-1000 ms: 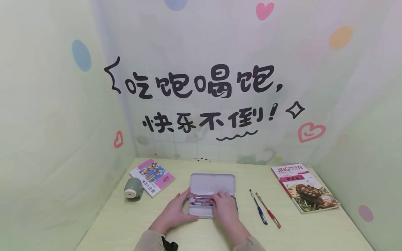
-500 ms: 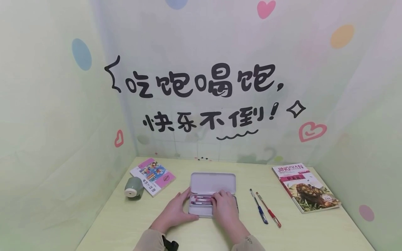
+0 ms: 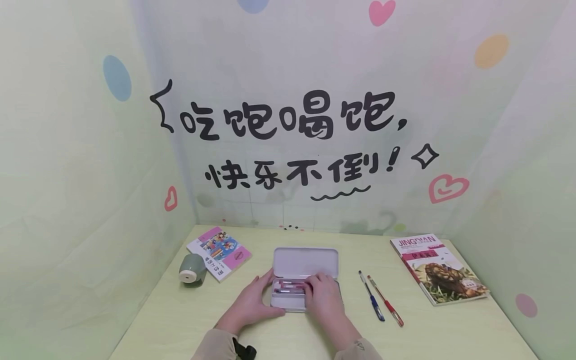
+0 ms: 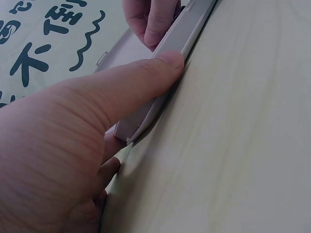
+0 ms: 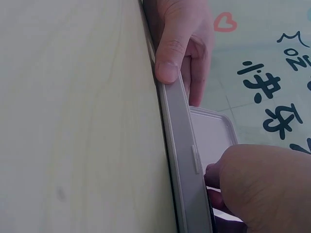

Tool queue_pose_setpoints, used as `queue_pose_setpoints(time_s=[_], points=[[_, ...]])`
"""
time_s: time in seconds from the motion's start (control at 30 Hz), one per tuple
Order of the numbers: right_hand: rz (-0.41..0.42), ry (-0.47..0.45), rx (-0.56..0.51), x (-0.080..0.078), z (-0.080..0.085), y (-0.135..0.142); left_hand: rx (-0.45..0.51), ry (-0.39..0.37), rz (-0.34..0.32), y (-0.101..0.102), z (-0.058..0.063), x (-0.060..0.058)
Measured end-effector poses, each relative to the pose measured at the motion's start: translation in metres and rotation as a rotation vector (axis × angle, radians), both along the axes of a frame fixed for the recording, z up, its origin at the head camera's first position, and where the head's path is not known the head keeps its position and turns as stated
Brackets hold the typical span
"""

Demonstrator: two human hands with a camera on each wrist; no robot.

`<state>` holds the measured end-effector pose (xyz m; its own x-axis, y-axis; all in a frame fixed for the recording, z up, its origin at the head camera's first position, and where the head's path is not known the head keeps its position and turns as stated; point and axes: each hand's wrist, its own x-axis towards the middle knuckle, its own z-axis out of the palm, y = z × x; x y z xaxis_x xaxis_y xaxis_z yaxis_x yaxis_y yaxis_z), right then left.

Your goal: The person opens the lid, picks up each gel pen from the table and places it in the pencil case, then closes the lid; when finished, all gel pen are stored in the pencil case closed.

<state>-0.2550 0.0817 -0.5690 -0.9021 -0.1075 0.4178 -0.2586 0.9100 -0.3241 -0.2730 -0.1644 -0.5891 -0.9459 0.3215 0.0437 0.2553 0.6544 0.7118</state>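
Observation:
A pale metal pencil case [image 3: 288, 303] lies on the table with its lid [image 3: 306, 263] tipped back. Along its left side my left hand [image 3: 252, 301] grips it, thumb [image 4: 167, 60] on the front wall and fingers round the end, as the left wrist view also shows. Inside the rear compartment lie several pens [image 3: 288, 286] with red and dark parts. My right hand [image 3: 326, 297] reaches over the right half of the case, thumb and curled fingers pinching at the right end of the pens. That hand covers their ends. The front compartment's visible part is bare.
Right of the case, a blue pen [image 3: 372, 298] and a red pen [image 3: 387, 303] lie on the table. Further right is a magazine [image 3: 438, 270]. At the left, a grey-green pencil sharpener [image 3: 192, 270] stands beside a pink and white booklet [image 3: 219, 253]. Fabric walls [image 3: 288, 215] enclose the table.
Under my right fingers the pens in the case have shifted slightly and look more spread apart. The left hand keeps its hold on the case.

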Motion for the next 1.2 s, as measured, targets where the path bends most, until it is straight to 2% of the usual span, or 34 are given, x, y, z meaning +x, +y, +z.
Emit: queue_pose_setpoints(time_s=[0.23,0.4,0.57,0.73,1.03,1.2], points=[[-0.047,-0.029,-0.102,0.004,0.006,0.018,0.002,-0.016,0.017,-0.001,-0.001,-0.001],[-0.109,-0.028,-0.144,0.003,0.005,0.042,-0.001,-0.024,0.024,0.000,-0.001,0.000],[-0.162,-0.073,-0.179,0.003,0.002,0.068,-0.006,-0.010,0.027,0.000,0.000,0.001],[-0.212,-0.083,-0.217,0.008,0.004,0.091,-0.001,-0.015,0.024,0.001,0.000,0.002],[-0.309,-0.039,-0.241,0.020,0.002,0.130,0.004,-0.034,0.026,0.001,0.000,0.001],[-0.361,-0.093,-0.224,0.025,-0.001,0.150,0.006,-0.027,0.022,0.001,0.000,0.001]])
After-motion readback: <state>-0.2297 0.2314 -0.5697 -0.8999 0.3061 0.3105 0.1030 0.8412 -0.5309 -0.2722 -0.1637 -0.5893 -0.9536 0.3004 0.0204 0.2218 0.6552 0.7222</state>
